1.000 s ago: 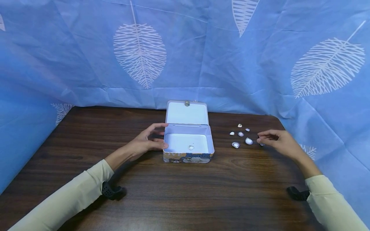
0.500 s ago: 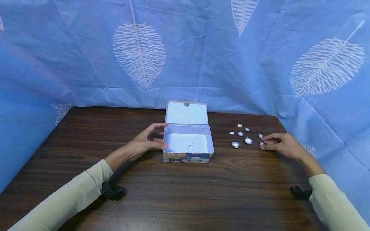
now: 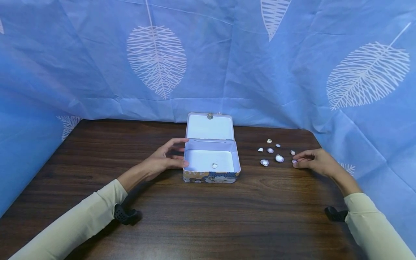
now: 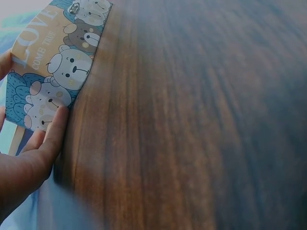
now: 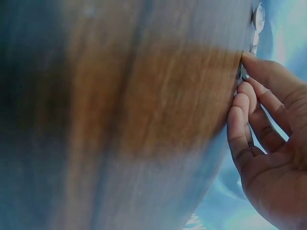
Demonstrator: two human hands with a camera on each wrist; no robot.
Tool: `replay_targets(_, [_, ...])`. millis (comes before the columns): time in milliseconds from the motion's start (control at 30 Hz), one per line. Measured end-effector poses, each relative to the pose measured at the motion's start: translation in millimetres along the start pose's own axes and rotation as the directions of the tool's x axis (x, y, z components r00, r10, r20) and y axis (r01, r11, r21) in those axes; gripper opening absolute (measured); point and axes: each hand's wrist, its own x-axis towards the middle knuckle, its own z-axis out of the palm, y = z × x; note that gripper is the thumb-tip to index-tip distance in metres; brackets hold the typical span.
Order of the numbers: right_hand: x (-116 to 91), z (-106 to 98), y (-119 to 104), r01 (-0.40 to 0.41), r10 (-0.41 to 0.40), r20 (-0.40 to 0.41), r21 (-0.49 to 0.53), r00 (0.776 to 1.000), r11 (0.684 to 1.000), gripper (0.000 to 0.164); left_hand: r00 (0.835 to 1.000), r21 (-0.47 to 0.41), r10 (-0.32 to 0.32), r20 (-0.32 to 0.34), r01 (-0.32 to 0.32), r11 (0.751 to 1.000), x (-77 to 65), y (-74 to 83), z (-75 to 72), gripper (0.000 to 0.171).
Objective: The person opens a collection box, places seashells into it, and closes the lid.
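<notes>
A tin box [image 3: 211, 177] with bears on its front stands with its lid [image 3: 210, 126] raised; one small seashell [image 3: 215, 165] lies inside. My left hand [image 3: 162, 157] rests against the box's left end, thumb near the front corner and fingers spread toward the back one. In the left wrist view, fingers [image 4: 55, 129] show beside the printed front. On the right, my right hand [image 3: 313, 162] pinches a small seashell [image 3: 294, 161] between thumb and fingertips at the tabletop. The right wrist view shows that shell [image 5: 244, 73] mostly covered by the fingers.
Several loose seashells lie left of my right hand, among them a larger one [image 3: 279, 158] and another seashell [image 3: 264, 163]. One seashell [image 3: 293, 152] sits just behind the fingertips. A blue leaf-patterned cloth [image 3: 208, 65] hangs along the table's [image 3: 208, 220] back and right edges.
My right hand has shifted slightly right and toward me, uncovering a shell behind the fingertips, and has closed on the nearer one. The left hand and box have stayed put.
</notes>
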Motion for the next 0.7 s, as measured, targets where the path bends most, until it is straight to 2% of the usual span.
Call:
replay_targets(467, [1, 0, -4, 0.013, -0.015, -0.049, -0.043, 0.999, 0.999, 0.036, 1.000, -0.016, -0.015, 0.011, 0.015, 1.000, 1.5, 1.0, -0.2, 0.089])
replay_targets(700, [5, 2, -20, 0.044, -0.043, -0.102, 0.010, 0.994, 0.999, 0.035, 1.000, -0.013, -0.012, 0.015, 0.012, 1.000, 0.4, 0.7, -1.3, 0.089])
